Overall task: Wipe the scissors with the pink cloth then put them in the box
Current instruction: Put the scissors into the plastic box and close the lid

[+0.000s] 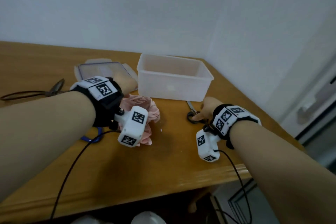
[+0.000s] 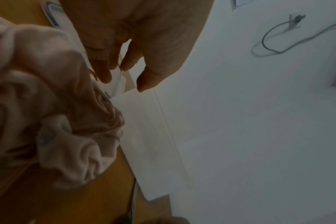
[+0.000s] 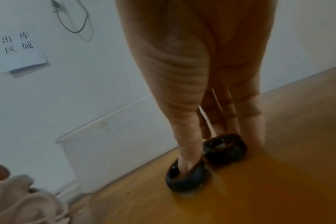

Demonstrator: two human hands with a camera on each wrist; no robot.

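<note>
The scissors [image 1: 191,112] lie on the wooden table just in front of the translucent box [image 1: 172,76], black handle loops toward me and blades pointing at the box. My right hand [image 1: 200,112] is down on the handles. In the right wrist view the thumb [image 3: 184,163] sits inside the near loop of the scissors [image 3: 186,177] and the other fingers [image 3: 230,121] stand against the far loop. The crumpled pink cloth [image 1: 143,109] lies left of the scissors. My left hand [image 1: 128,83] hovers over its far edge with relaxed fingers [image 2: 104,71], holding nothing above the cloth [image 2: 48,106].
The box's clear lid [image 1: 103,71] lies flat left of the box, under my left hand. A blue ring-shaped object [image 1: 91,138] lies by my left wrist and a brown cord loop [image 1: 27,93] at the far left. The table's front edge [image 1: 181,178] and right edge are close.
</note>
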